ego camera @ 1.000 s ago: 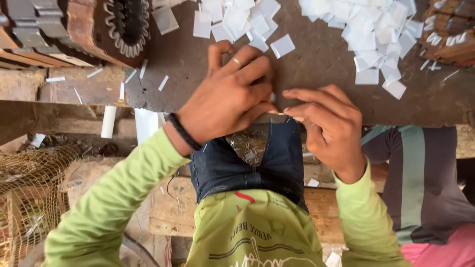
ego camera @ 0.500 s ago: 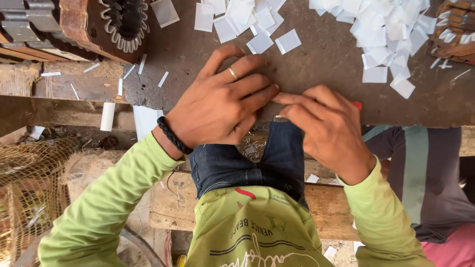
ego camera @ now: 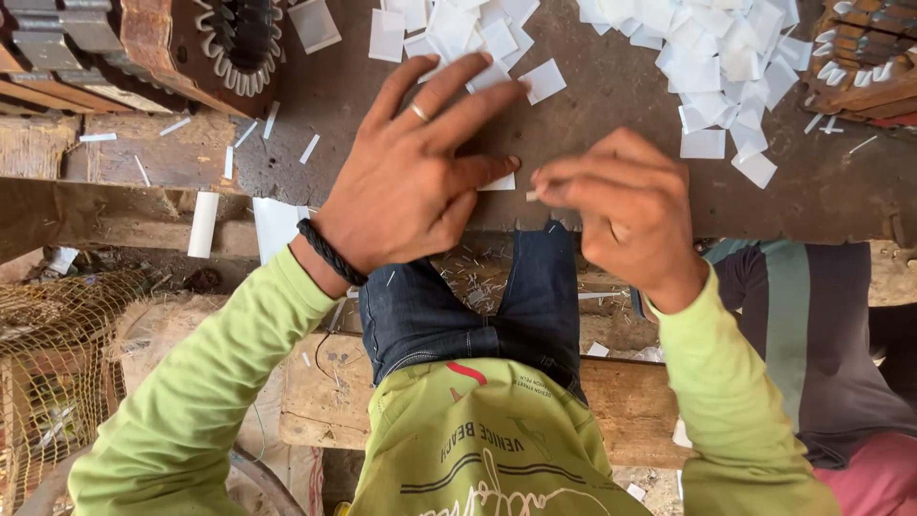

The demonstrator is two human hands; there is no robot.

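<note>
1. Left hand (ego camera: 411,186) flat on the brown table (ego camera: 611,105), fingers spread and loose, gripping nothing; fingertips pressing down a white slip (ego camera: 499,182).
2. Right hand (ego camera: 626,205) curled, thumb and forefinger pinching something tiny just beside that slip (too small to make out).
3. Slip near the table's front edge, between both hands.
4. More white paper squares (ego camera: 716,57) heaped at the far side.
5. Toothed stator core (ego camera: 239,38) up at top left.
6. Black wristband (ego camera: 330,251) on the left wrist.
</note>
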